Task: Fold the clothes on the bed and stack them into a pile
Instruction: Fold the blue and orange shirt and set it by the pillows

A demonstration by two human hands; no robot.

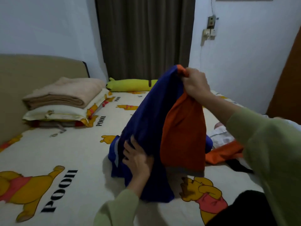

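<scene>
My right hand (194, 82) pinches the blue and orange shirt (156, 128) high so it hangs straight over the bed (65, 152), while my left hand (136, 159) seems to grip its lower edge.

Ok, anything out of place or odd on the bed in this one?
Nothing damaged or spilled. The right hand holds the blue and orange garment up by one end while the left hand grips its lower part. More clothes lie unfolded in a heap on the bed, which fits the job.
</scene>
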